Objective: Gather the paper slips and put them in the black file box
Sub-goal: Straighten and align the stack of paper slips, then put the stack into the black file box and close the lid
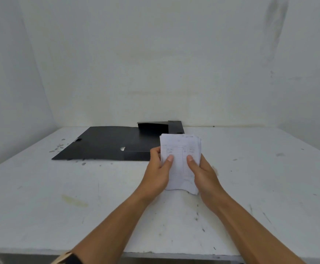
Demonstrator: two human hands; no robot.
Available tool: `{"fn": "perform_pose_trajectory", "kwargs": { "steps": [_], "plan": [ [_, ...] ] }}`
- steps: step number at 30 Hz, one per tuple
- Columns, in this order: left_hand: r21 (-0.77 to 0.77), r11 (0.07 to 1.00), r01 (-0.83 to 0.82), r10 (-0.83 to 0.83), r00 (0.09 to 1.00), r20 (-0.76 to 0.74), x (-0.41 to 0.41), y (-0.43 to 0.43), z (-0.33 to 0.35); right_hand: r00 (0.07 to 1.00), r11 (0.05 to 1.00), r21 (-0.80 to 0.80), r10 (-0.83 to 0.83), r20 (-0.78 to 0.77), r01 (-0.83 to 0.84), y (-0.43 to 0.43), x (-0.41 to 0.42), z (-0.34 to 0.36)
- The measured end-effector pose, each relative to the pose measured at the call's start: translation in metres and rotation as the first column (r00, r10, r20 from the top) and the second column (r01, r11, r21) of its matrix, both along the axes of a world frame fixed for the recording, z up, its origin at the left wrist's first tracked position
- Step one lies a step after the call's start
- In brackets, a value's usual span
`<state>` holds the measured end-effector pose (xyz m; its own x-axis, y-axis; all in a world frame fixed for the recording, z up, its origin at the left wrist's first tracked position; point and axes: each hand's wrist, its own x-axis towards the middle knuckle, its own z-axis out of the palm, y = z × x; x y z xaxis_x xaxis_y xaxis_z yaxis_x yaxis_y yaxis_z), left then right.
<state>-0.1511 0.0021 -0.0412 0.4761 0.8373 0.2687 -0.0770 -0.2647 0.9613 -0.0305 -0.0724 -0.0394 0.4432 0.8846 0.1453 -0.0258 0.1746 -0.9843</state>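
While both hands grip one stack of slips (180, 159) above the table (269, 178), the box (117, 143) lies open just beyond and mostly to the left of it. The left hand (160, 172) clamps the stack's left edge, thumb on the front; the right hand (203, 174) clamps the right edge the same way, its other fingers hidden behind the paper. The stack's long axis runs away from the person, toward the wall, top edge overlapping the box's near right corner in view. The box's tray sits at the right with raised back walls, the lid spread flat to the left. I judge the coming move a short push forward, both hands about equally near.
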Motion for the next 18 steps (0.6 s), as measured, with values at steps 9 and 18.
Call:
{"fn": "perform_pose_trajectory", "kwargs": {
  "steps": [9,18],
  "plan": [
    [0.053,0.988,-0.144,0.144,0.990,-0.003,0.000,0.016,0.024,0.960,0.997,0.045,0.067,-0.272,-0.057,0.012,0.004,0.027],
    [0.028,0.983,-0.181,0.180,0.983,0.016,-0.017,0.051,0.055,0.966,0.998,0.055,0.053,-0.253,-0.040,0.061,-0.006,0.053]
  ]
}}
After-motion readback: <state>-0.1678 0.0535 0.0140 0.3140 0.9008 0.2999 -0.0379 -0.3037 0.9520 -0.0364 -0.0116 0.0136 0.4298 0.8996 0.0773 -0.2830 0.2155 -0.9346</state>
